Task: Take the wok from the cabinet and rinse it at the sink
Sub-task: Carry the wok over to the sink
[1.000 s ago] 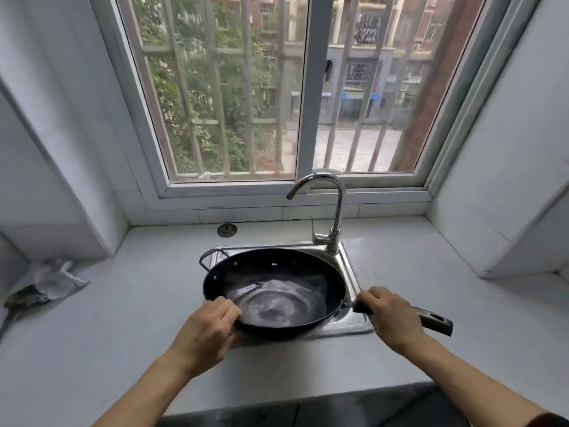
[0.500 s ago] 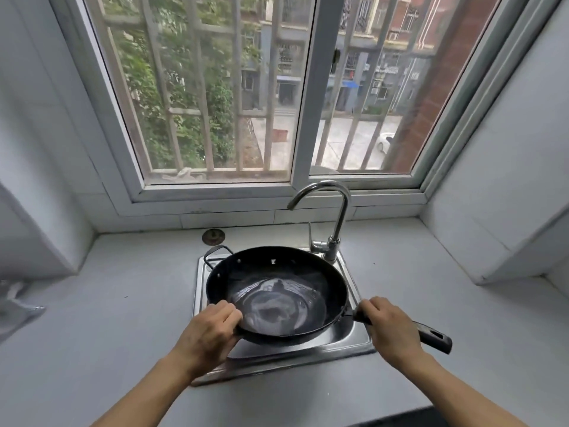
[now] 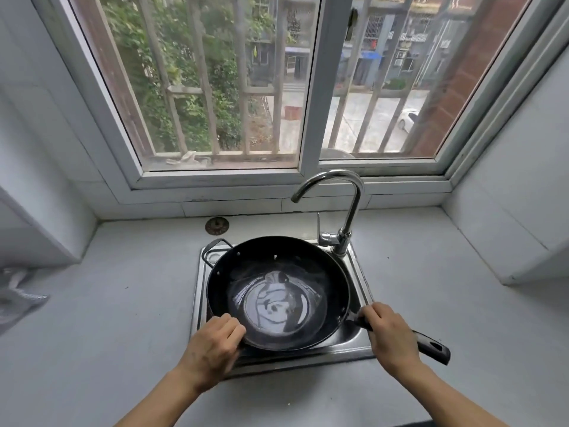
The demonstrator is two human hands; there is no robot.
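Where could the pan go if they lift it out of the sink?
Bare counter right of the sink, out to the wall, or left, between sink and crumpled bag. Crowded: the wok fills the sink under the faucet.

Two bare forearms and hands

The left hand and right hand wear no gloves, rings or watch; both forearms are uncovered as far as they show, with no sleeve edge visible along the lower frame.
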